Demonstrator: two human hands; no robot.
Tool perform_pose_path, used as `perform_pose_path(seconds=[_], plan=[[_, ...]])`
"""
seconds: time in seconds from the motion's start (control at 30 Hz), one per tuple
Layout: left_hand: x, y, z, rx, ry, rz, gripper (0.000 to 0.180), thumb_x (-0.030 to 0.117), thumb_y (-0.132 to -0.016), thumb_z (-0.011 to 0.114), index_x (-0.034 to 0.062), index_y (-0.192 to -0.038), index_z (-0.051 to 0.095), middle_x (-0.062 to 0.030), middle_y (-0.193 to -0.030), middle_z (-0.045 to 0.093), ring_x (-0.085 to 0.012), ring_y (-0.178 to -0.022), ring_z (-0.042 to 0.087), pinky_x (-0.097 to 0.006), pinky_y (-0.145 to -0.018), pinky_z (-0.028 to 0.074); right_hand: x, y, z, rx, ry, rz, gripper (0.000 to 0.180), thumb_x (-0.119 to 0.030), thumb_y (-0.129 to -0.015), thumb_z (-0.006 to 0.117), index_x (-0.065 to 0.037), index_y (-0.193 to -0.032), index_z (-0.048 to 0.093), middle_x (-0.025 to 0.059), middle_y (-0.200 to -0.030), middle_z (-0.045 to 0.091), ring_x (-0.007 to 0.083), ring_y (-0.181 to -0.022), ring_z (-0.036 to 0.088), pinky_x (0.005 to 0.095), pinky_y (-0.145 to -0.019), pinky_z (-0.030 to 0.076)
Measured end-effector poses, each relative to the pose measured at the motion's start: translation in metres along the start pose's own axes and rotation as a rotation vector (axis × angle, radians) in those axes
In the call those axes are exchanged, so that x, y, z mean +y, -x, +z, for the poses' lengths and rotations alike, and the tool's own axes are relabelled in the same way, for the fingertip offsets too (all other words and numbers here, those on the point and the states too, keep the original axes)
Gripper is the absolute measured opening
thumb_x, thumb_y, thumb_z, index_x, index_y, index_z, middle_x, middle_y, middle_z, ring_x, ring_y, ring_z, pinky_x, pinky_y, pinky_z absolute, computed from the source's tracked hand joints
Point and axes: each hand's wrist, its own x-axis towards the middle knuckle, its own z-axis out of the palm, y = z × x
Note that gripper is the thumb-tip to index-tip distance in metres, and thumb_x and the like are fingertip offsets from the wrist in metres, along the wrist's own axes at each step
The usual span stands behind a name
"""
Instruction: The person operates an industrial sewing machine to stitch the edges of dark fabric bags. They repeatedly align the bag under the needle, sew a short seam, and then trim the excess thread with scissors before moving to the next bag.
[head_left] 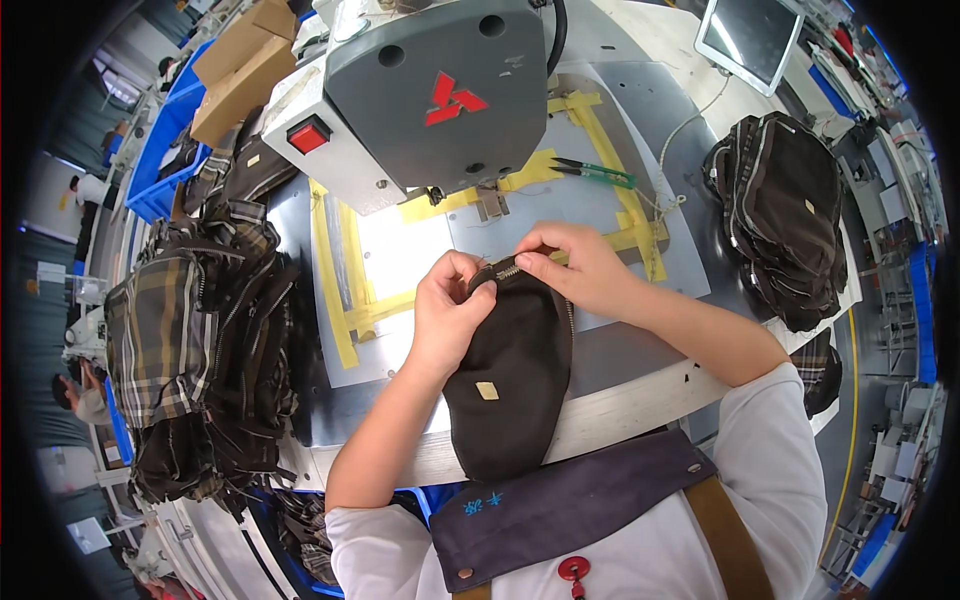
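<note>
Dark cloth of an apron bib (570, 497) crosses my chest at six o'clock, over a white shirt (375, 545), with a round red badge holder (573, 568) hanging just below it. Beyond it, near the middle, I have a black pouch (515, 345) in both hands; its upper end is between them and its rounded lower end reaches over the near edge of the worktop (625, 405). With my left hand (445, 308), at the pouch's eleven o'clock, I am pinching the top edge between thumb and bent fingers; with my right hand (585, 270), at its one o'clock, I grip the zip (510, 271) between thumb and forefinger. A small cream label (487, 391) sits on the pouch's face. At twelve o'clock, past my hands, stands a grey machine head (440, 100) with a red switch (308, 134) on its left side. Yellow tape (334, 282) frames the pale panel beneath it, and green-handled snips (605, 177) lie between one and two o'clock. Black pouches are stacked (785, 215) between two and three o'clock, well apart from my right hand. Plaid and black pieces are heaped (165, 350) at nine o'clock, and a cardboard box (240, 70) rests between ten and eleven.
</note>
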Motion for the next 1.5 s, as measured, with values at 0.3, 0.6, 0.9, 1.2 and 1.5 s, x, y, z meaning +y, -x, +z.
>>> perform_pose_path(seconds=[0.3, 0.6, 0.9, 1.2, 1.5], plan=[[0.016, 0.017, 0.006, 0.297, -0.082, 0.336, 0.023, -0.002, -0.082, 0.066, 0.0084, -0.088, 0.046, -0.0025, -0.091, 0.050, -0.0096, -0.081, 0.047, -0.025, -0.073, 0.041, 0.000, 0.022, 0.004, -0.022, -0.405, 0.266, 0.032, -0.018, -0.095, 0.059, 0.001, -0.121, 0.057, 0.0072, -0.106, 0.064, 0.0146, -0.102, 0.058, 0.0311, -0.087, 0.048], [0.061, 0.020, 0.012, -0.091, -1.145, 0.318, 0.042, 0.012, -0.076, 0.075, 0.0045, -0.115, 0.062, -0.0155, -0.090, 0.068, -0.0332, -0.078, 0.066, -0.036, -0.073, 0.053, -0.052, -0.006, -0.024, -0.436, 0.193, 0.119, 0.049, -0.028, -0.083, 0.072, -0.003, -0.123, 0.059, 0.0159, -0.103, 0.067, 0.0258, -0.097, 0.064, 0.0346, -0.086, 0.049], [0.046, 0.035, -0.059, 0.088, -0.967, -0.142, 0.013, 0.013, -0.090, 0.064, 0.0000, -0.090, 0.064, -0.0021, -0.066, 0.054, -0.0106, -0.063, 0.047, -0.025, -0.063, 0.043, 0.000, 0.013, -0.068, -0.251, -0.255, 0.374, 0.063, -0.025, -0.076, 0.078, -0.009, -0.132, 0.055, 0.0090, -0.134, 0.051, 0.0215, -0.124, 0.046, 0.0333, -0.104, 0.038], [0.048, -0.019, -0.006, -0.185, -0.956, 0.284, 0.038, 0.027, -0.086, 0.070, 0.0000, -0.112, 0.063, -0.0165, -0.091, 0.069, -0.0282, -0.086, 0.068, -0.034, -0.078, 0.050, -0.016, -0.033, -0.023, -0.272, 0.203, -0.088, 0.051, -0.014, -0.077, 0.072, -0.011, -0.125, 0.054, 0.0081, -0.104, 0.067, 0.0195, -0.099, 0.063, 0.0318, -0.089, 0.046], [-0.001, -0.036, 0.003, 0.056, -0.704, 0.166, 0.023, 0.017, -0.092, 0.062, -0.0017, -0.104, 0.062, -0.0162, -0.084, 0.067, -0.0233, -0.077, 0.063, -0.032, -0.073, 0.048, 0.013, -0.039, -0.041, -0.150, -0.118, 0.277, 0.027, -0.013, -0.084, 0.071, 0.001, -0.104, 0.060, 0.0074, -0.096, 0.065, 0.0129, -0.092, 0.060, 0.0259, -0.083, 0.047]])
